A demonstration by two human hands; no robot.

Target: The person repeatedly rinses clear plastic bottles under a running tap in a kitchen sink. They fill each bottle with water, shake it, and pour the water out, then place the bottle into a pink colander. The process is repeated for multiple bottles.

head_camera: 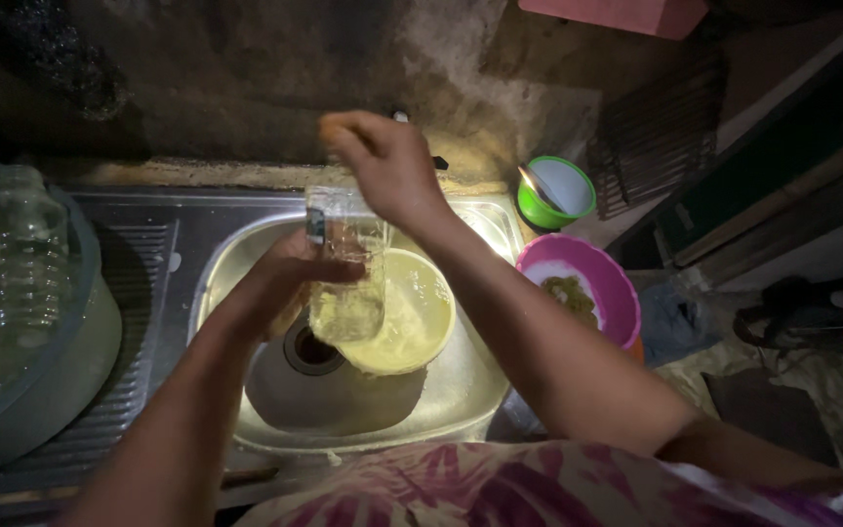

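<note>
- Hanging over the sink [246, 244], a clear jar [346, 268] is held upright above the drain [312, 351].
- Left hand [290, 283] wraps the jar's side from the left, fingers curled onto the glass.
- Right hand [382, 161] sits at the jar's mouth, fingers bunched together and pointing down into it; what they pinch, I cannot tell.
- Yellow bowl [420, 322] lies in the sink, just behind and right of the jar, holding cloudy water.
- Pink bowl [587, 283] stands right of the sink, with a green cup [555, 192] behind it.
- Clear plastic bottles [12, 263] lie in a basin [95, 342] on the drainboard, well left.
</note>
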